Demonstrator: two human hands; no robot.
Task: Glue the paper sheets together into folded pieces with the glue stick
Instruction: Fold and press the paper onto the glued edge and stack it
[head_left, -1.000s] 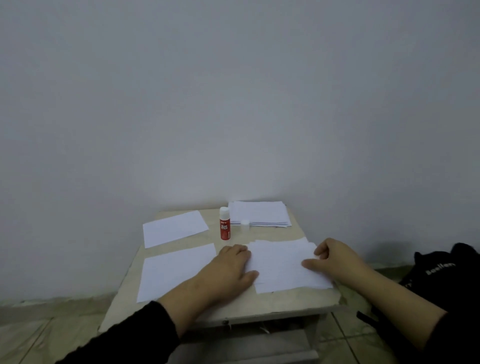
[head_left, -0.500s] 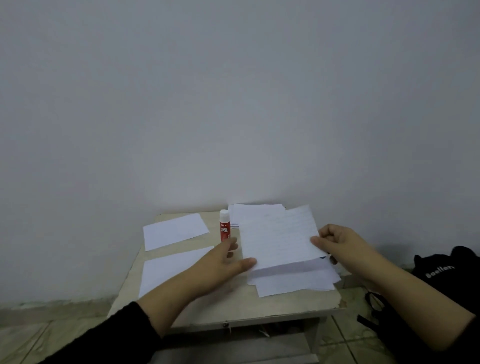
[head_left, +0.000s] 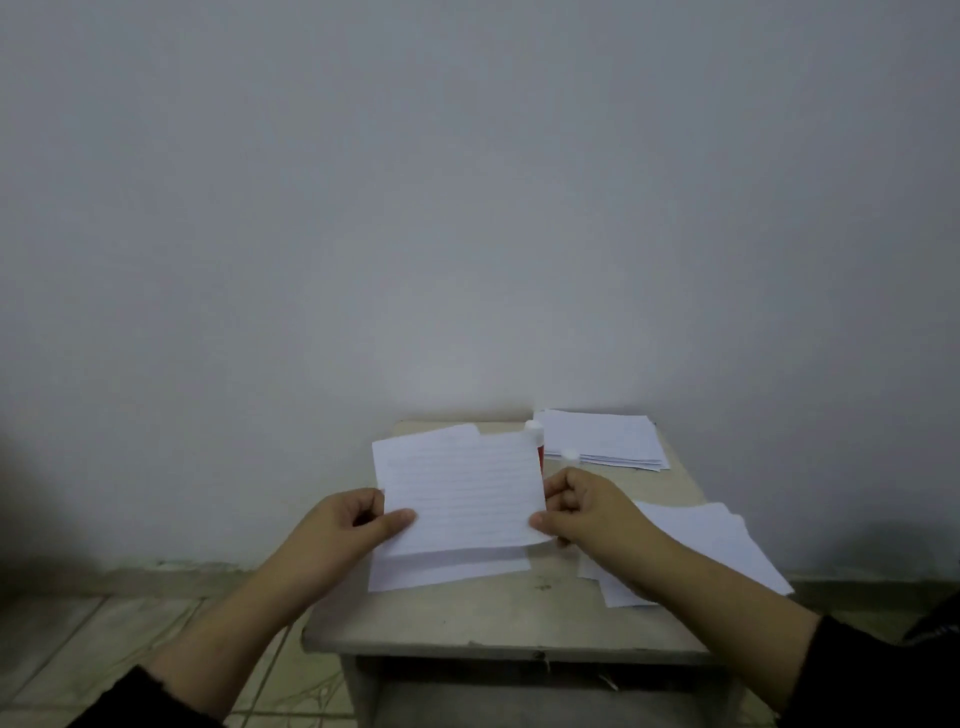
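Small beige table (head_left: 498, 618) against a bare grey wall, tiled floor below. Lifted off it and tilted toward the camera, a lined paper sheet (head_left: 460, 493), pinched at its lower left edge by the left hand (head_left: 343, 525) and at its lower right edge by the right hand (head_left: 582, 512) (thumbs on the near face, fingers curled behind), probably kept taut so for lining up or folding, directly above another sheet (head_left: 447, 569) lying flat. Behind the held sheet, mostly hidden, the glue stick (head_left: 535, 441), its loose cap (head_left: 570, 453) beside the far stack of sheets (head_left: 608, 439); more loose sheets (head_left: 717, 545) overhanging the right edge, with bare tabletop along the near edge for setting down.
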